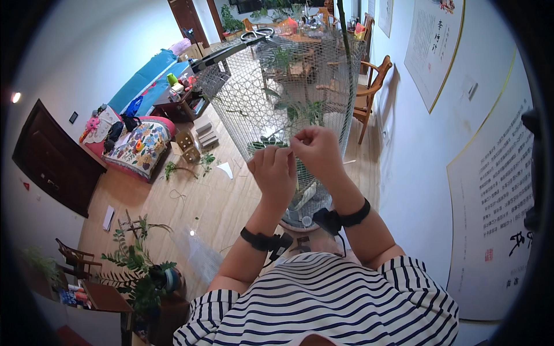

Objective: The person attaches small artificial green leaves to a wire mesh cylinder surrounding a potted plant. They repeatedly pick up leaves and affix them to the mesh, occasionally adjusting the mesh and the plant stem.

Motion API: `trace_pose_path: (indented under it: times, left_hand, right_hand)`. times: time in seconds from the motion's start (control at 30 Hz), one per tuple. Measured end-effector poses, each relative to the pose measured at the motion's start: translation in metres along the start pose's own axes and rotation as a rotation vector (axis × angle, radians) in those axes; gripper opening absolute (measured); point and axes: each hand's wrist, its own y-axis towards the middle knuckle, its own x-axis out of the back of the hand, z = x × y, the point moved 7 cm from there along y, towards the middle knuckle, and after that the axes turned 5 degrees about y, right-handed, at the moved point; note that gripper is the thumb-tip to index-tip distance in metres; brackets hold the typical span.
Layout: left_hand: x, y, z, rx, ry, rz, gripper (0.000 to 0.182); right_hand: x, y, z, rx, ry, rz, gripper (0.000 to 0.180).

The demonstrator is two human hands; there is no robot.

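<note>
Before me stands a tall wire mesh cylinder (236, 93) around a leafy green plant (298, 111). My left hand (275, 171) and my right hand (318, 149) meet at its near side, fingertips pinched close together. Any thin thing between the fingertips is too small to make out. Dark bands with small devices circle both wrists. Across the mesh's upper rim lies a long dark strip (218, 57), with the loop handles of scissors (258, 34) at its right end. A dark green stem (344, 32) rises past the rim at right. Below, the pot's rim (298, 228) partly shows.
Cut leafy stems (179, 170), an open box (186, 145) and a white scrap (225, 170) lie on the floor at left. A potted plant (147, 259) stands lower left. A wooden chair (374, 93) is beside the right wall, which bears scrolls with writing (433, 52).
</note>
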Motion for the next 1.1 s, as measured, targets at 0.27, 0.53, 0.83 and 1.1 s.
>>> trace_pose_path:
  times: [0.27, 0.53, 0.83, 1.1]
  left_hand:
    - [0.020, 0.007, 0.014, 0.020, 0.004, -0.062, 0.020]
    - [0.025, 0.044, 0.008, -0.213, -0.044, 0.056, 0.019]
    - [0.022, 0.047, 0.004, -0.283, -0.057, 0.015, 0.020]
    - [0.023, 0.047, 0.006, -0.278, -0.027, 0.014, 0.016]
  right_hand:
    - [0.045, -0.005, -0.011, -0.210, 0.091, 0.099, 0.053]
    - [-0.007, -0.014, -0.046, -0.257, 0.412, 0.169, 0.031]
    - [-0.024, -0.022, -0.058, -0.490, 0.609, 0.208, 0.030]
    - [-0.006, -0.021, -0.062, -0.508, 0.608, 0.202, 0.023]
